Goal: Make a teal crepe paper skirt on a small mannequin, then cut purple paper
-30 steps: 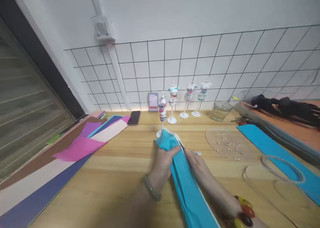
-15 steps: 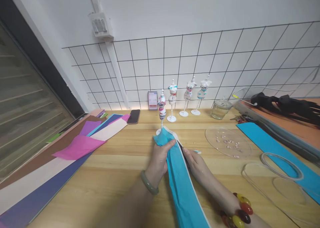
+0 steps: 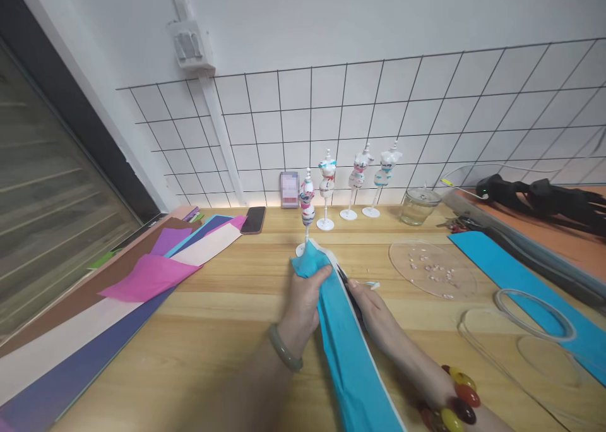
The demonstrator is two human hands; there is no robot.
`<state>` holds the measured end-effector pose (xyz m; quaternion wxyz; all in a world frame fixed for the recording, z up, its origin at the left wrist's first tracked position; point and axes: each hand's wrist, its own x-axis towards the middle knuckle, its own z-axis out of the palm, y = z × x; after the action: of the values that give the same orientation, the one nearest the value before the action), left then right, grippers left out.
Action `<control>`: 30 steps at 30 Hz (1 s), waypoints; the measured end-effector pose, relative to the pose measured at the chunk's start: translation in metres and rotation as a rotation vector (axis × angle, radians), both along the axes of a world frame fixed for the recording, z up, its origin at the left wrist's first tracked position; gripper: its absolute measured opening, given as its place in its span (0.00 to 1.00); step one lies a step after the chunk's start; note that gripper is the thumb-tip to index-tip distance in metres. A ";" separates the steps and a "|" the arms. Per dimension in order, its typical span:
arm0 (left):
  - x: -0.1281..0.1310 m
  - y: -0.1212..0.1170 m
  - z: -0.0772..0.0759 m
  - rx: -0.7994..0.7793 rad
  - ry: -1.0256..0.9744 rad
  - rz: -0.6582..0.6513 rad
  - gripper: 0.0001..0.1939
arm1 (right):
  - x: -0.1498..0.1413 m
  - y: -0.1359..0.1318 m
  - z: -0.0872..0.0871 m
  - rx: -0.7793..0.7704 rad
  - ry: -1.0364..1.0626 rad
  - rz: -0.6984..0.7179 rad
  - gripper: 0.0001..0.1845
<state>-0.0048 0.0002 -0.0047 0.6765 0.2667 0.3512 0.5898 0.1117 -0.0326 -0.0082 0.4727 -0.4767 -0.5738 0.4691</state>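
Holding 1 blu sheet [image 3: 347,350] w/ L hand [image 3: 302,302] | 4 mannequins [image 3: 327,178]

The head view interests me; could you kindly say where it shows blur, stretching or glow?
In the head view, the left forearm blurs near the bottom edge, while the left hand on the blue sheet looks sharper; in the head view, the wire grid appears stretched and slanted toward the right, and a warm glow lines the foot of the wall near the upright phone.
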 end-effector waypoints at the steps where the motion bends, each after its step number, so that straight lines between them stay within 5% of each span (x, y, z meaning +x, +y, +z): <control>1: 0.000 0.000 0.000 -0.002 -0.007 0.002 0.14 | 0.000 0.000 -0.001 -0.006 -0.001 0.005 0.20; 17: 0.000 0.001 0.002 0.019 0.064 0.034 0.18 | -0.002 -0.002 0.009 -0.063 -0.003 0.007 0.21; 30: 0.000 0.003 0.003 0.033 0.047 0.139 0.21 | -0.002 0.000 -0.008 -0.222 0.187 0.095 0.23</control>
<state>-0.0052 0.0030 -0.0014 0.6209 0.2666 0.3752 0.6346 0.1096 -0.0326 -0.0166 0.4460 -0.4525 -0.4936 0.5938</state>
